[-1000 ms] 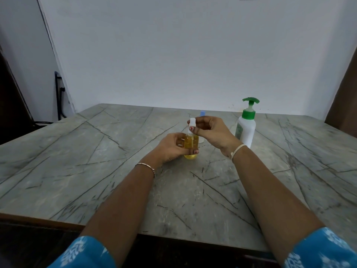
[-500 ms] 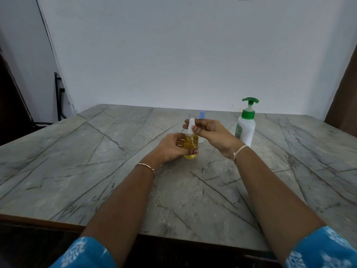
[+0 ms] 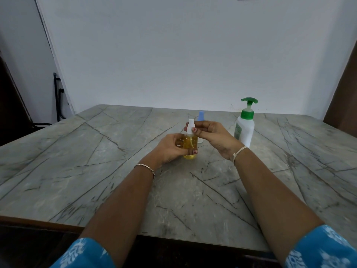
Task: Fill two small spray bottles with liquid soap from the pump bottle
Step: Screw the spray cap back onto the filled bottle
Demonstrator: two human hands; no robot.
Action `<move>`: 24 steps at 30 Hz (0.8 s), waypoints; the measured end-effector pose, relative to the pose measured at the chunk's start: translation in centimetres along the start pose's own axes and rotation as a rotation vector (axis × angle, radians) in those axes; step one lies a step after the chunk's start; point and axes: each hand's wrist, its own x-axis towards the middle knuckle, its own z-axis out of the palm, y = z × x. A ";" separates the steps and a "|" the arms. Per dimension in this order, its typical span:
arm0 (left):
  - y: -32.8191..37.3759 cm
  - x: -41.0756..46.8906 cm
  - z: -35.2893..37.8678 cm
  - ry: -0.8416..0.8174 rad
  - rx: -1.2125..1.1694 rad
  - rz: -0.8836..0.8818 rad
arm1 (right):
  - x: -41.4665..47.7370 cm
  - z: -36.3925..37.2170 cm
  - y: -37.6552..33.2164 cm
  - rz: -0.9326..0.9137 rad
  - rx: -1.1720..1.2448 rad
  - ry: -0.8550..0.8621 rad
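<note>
inspector: head view. which step is in hand?

assessor: capping the first bottle, by my reading. the small spray bottle [image 3: 190, 145] is upright at the middle of the counter [image 3: 96, 171], yellow liquid up near its shoulder. whether its base touches the counter, i cannot tell.

inspector: the hands?

assessor: the left hand [image 3: 169, 148] is curled round the bottle's body, thumb across the near face. the right hand [image 3: 215, 136] pinches the white spray head [image 3: 190, 126] between thumb and fingers [image 3: 200, 125], at the bottle's neck.

inspector: head seated or loose?

assessor: cannot tell; the joint is hidden.

inspector: other items?

assessor: the second spray bottle [image 3: 201, 118], blue-capped, stands just beyond the hands and is mostly hidden, so its fill cannot be told. the pump bottle [image 3: 244, 130], white with a green pump, stands upright to the right, apart from both hands.

inspector: next move?

assessor: in my judgement, turn the head until snug while the left hand keeps the body upright and steady. then set it aside and bring the blue-capped bottle near. a tilt before the head is tight would likely spill soap.
</note>
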 end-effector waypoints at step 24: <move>0.1 0.0 0.1 0.005 0.023 -0.012 | 0.3 1.5 -0.1 -0.161 -0.043 0.206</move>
